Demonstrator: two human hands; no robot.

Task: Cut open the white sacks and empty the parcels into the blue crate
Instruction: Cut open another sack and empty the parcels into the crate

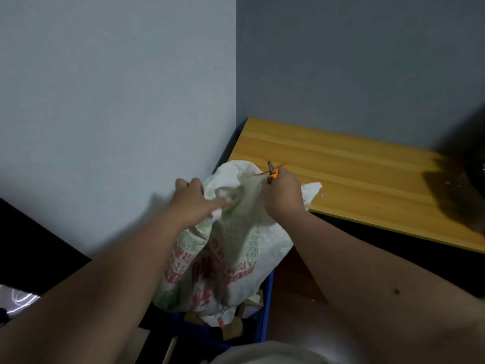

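A white woven sack (236,248) with red and green print stands upright in front of me, its lower part in the blue crate (266,308). My left hand (195,203) grips the bunched top of the sack on its left side. My right hand (283,195) holds an orange-handled cutter (273,173) at the sack's upper right edge, where a red string (256,174) sticks out. Brown parcels (233,327) show in the crate beside the sack's bottom.
A yellow wooden table (354,179) stands to the right against the grey wall, with a dark blurred object (464,179) on its far right end. A black surface (31,243) lies at the left. The wall corner is straight ahead.
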